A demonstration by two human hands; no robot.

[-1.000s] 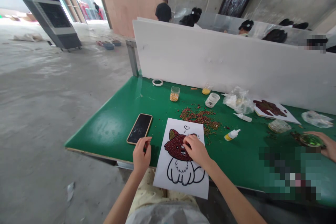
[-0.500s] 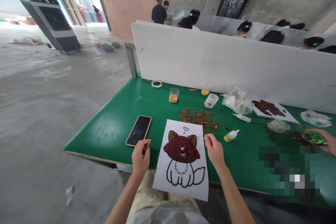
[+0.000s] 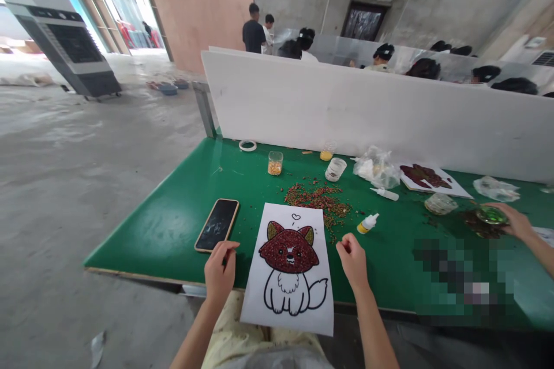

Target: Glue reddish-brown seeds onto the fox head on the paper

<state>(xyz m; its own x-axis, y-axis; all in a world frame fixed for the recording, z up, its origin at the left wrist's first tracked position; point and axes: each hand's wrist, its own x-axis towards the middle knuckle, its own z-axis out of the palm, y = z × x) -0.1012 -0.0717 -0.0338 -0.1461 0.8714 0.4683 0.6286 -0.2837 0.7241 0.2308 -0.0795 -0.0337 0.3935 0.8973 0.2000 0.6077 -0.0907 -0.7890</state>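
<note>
A sheet of white paper (image 3: 255,300) lies in front of me, its lower end hanging over the table edge above my lap. It bears a line-drawn fox (image 3: 288,253); the head is covered in dark red grains and the inner ears in greenish ones, while body and tail are bare outline. Left of the sheet, my left hand (image 3: 220,271) rests with curled fingers by the lower end of a phone (image 3: 217,225). My right hand (image 3: 354,259) is closed on the table, right of the sheet and apart from it. Neither hand shows anything held.
Red and green grains (image 3: 318,199) lie scattered behind the sheet. Around them stand a glue bottle (image 3: 367,223), a cup of yellow kernels (image 3: 275,163), a tipped jar (image 3: 336,169) and a plastic bag (image 3: 376,167). At right, another person's hand (image 3: 517,222) holds a jar of green grains (image 3: 491,215).
My view has turned slightly right. My right hand has drawn away from the sheet's edge, to the right. The other person's hand has moved left with the jar.
</note>
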